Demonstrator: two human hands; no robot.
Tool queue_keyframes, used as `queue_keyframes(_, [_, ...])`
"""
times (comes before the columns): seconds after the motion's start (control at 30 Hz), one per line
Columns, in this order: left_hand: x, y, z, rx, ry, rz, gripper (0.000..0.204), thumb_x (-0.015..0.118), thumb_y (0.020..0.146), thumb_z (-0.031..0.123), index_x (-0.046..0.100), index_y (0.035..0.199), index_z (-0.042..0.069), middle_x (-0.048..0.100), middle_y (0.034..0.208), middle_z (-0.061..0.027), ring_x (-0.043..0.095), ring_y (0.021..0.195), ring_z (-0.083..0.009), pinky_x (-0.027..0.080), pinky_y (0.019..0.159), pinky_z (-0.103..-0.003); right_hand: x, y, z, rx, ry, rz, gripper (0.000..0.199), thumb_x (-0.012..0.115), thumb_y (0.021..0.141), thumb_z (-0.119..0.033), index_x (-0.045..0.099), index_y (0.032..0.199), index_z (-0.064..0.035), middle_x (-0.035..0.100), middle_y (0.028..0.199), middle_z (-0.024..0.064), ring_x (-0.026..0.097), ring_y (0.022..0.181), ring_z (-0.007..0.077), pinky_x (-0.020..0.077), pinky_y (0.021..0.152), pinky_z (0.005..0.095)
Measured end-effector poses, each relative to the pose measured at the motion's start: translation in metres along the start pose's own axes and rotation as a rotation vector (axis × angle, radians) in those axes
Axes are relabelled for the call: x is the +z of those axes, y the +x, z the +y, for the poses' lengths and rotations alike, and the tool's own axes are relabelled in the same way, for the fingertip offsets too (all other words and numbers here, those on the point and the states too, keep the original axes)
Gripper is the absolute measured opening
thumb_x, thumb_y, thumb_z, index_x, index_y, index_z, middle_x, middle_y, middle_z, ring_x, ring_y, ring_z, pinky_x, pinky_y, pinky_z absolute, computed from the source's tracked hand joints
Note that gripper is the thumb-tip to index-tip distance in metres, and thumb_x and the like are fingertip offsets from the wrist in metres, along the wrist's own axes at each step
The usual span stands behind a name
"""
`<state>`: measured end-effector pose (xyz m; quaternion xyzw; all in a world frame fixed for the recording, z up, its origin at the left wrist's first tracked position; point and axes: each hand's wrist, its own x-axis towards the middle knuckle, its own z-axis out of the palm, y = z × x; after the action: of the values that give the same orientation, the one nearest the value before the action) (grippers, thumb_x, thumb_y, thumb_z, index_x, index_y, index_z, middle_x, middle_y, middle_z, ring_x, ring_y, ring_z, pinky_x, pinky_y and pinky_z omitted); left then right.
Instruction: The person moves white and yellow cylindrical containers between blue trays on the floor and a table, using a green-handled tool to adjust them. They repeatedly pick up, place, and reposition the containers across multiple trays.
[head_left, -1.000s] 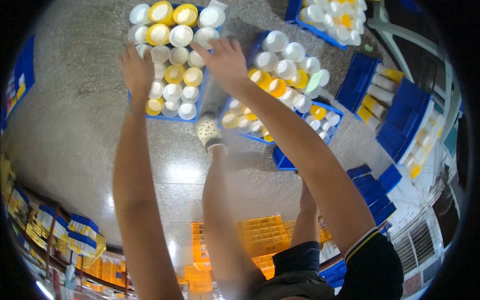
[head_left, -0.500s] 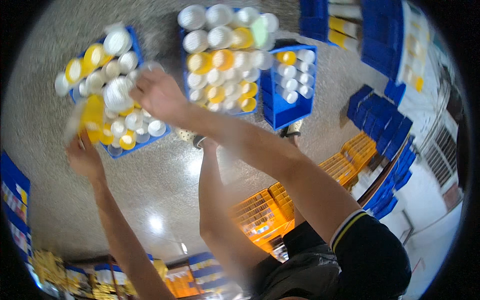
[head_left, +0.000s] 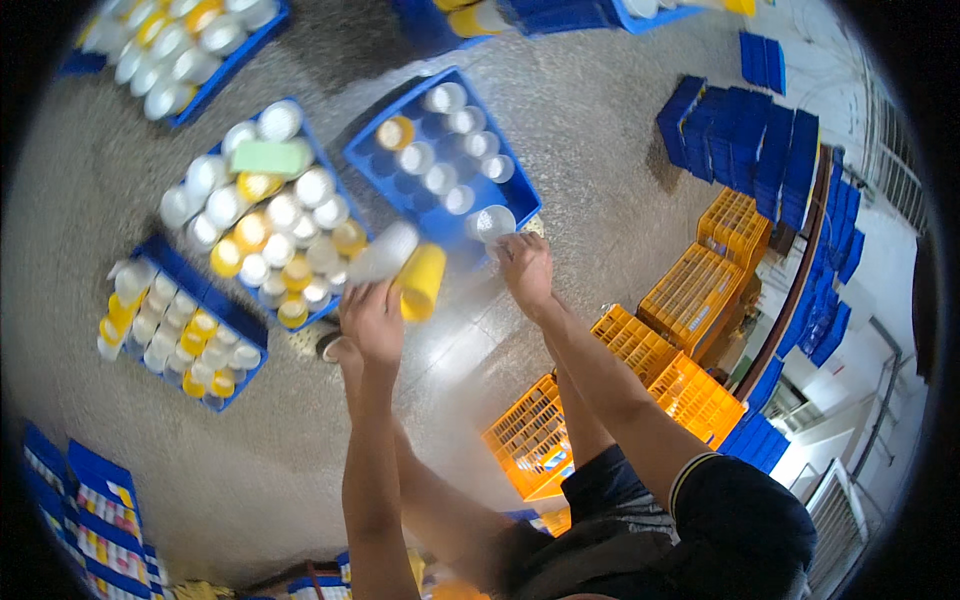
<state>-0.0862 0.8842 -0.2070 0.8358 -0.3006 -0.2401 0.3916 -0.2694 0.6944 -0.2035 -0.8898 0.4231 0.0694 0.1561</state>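
My left hand [head_left: 372,322] is closed on two plastic cups, a yellow cup [head_left: 423,282] and a blurred whitish cup [head_left: 384,252], above the floor between two crates. To its right, my right hand [head_left: 526,268] grips a translucent white cup [head_left: 491,224] by its lower side, over the near corner of a blue crate [head_left: 525,192]. Inside that crate stand white cups [head_left: 439,179] in rows, with one yellow-rimmed cup [head_left: 394,133]. At the left, a second blue crate [head_left: 338,180] is packed with white and yellow cups, and a pale green block [head_left: 270,157] lies on top.
Another blue crate of cups [head_left: 262,335] stands at the left, and one more [head_left: 235,70] lies beyond. Orange crates [head_left: 690,300] line the right side, with stacked blue crates [head_left: 740,140] behind. My feet are between the near crates.
Both hands have moved right, away from the leftmost crate, carrying cups toward the sparsely filled crate. My view has also swung right.
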Motion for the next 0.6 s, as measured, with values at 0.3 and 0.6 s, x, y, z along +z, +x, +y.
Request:
queue_keyframes(0.3, [0.161,0.164,0.013,0.269,0.274,-0.071,0.011,0.07,0.08,0.018,0.074,0.083,0.008,0.071,0.086,-0.0077,0.062,0.09,-0.0289,0.046,0.081,-0.044,0.073,0.049,0.102,0.085,-0.002,-0.057,0.011,0.068,0.084,-0.018,0.07,0.084,-0.0071,0.07,0.081,0.0113,0.065,0.083,0.0292,0.0494,0.078,0.0416])
queue_keyframes(0.6, [0.198,0.204,0.005,0.299,0.556,-0.178,0.012,0.064,0.079,0.014,0.074,0.074,0.01,0.072,0.08,-0.0086,0.066,0.085,-0.0278,0.051,0.077,-0.041,0.129,0.079,0.103,0.003,0.089,0.043,0.01,0.068,0.082,-0.018,0.07,0.085,-0.0079,0.069,0.081,0.0129,0.065,0.083,0.0302,0.0489,0.078,0.0416])
